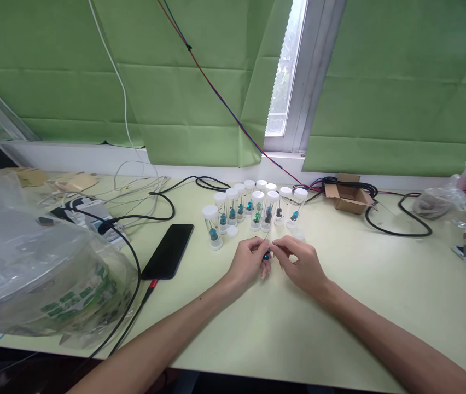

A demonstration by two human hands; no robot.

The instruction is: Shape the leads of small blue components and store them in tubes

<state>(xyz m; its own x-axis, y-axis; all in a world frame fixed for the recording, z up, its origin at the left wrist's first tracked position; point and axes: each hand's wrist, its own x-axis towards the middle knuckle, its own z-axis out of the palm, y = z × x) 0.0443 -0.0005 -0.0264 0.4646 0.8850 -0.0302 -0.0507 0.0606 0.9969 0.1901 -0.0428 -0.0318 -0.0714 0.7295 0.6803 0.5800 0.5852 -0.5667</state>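
Observation:
Over the middle of the table my left hand is closed, its fingers holding a small shiny blue piece with thin wire-like strands rising from it. My right hand meets it from the other side, thumb and fingertips pinched at the piece's top; what exactly they grip is too small to make out. Just beyond the hands stand several clear tubes with white caps, holding small blue, green or dark pieces. One capped tube stands nearest on the left. A loose white cap lies beside it.
A black phone lies left of my arms, with a black cable nearby. A large plastic-wrapped bundle fills the left side. At the back right are an open cardboard box and coiled black cables. Green blinds hang behind.

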